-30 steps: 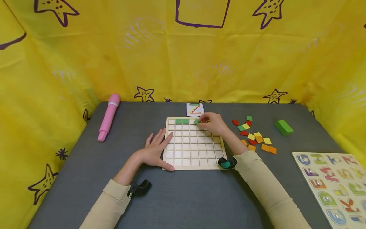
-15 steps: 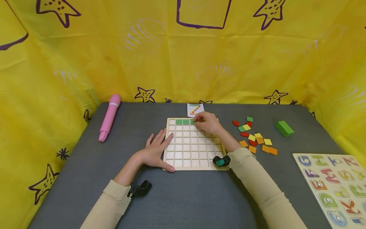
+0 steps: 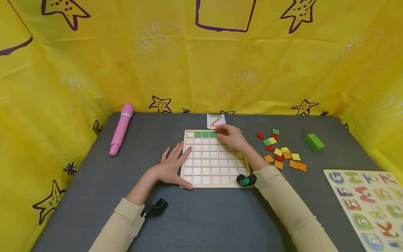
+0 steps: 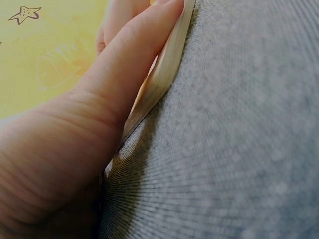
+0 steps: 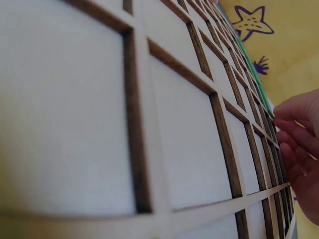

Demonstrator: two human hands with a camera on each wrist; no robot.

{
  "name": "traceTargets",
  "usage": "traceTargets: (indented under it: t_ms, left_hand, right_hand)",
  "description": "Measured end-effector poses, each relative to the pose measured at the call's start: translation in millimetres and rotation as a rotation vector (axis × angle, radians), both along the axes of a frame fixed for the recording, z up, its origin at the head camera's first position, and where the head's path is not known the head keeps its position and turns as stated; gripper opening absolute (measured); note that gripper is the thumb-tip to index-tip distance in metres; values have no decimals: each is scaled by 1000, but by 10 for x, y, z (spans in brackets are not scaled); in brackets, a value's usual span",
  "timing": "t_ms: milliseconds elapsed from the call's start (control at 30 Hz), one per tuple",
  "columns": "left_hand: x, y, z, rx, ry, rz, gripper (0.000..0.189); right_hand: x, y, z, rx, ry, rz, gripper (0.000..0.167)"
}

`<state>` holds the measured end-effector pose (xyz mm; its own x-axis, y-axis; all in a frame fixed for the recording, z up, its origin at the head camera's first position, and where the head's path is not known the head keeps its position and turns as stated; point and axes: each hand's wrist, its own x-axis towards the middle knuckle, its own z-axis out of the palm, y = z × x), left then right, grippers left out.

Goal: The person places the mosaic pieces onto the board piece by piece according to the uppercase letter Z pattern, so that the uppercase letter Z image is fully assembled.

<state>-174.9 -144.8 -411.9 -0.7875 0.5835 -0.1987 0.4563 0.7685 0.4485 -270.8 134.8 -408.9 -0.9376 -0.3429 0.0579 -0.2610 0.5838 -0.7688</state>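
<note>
Three tiles (image 3: pixel 205 134) abreast, head view clearest

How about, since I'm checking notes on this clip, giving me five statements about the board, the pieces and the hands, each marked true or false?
1. Three green squares show in the far row of the gridded board. True.
2. Both hands are well away from the board. False: the left hand is on its left edge, and the right hand is at its far row.
3. Loose red, orange, yellow and green pieces lie to the right of the board. True.
4. Nothing in view is pink. False: a pink, wand-like object lies to the left of the board.
5. A patterned card lies beyond the board's far edge. True.
</note>
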Motion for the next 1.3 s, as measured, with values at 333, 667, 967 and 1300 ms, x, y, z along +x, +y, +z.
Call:
traceTargets:
  t_ms: [333, 667, 967, 1300]
  left_hand:
    - [6, 12, -1, -3, 5, 0, 131]
    - [15, 14, 28, -8, -2, 2, 130]
    - [26, 4, 33, 1, 2, 6, 130]
    - [31, 15, 42, 7, -1, 3, 130]
  right_hand:
    - [47, 89, 10, -131, -75, -81, 26]
    - [129, 426, 93, -161, -110, -128, 26]
    - [236, 909, 138, 95, 24, -62, 25]
    - [379, 1303, 206, 253, 35, -201, 34]
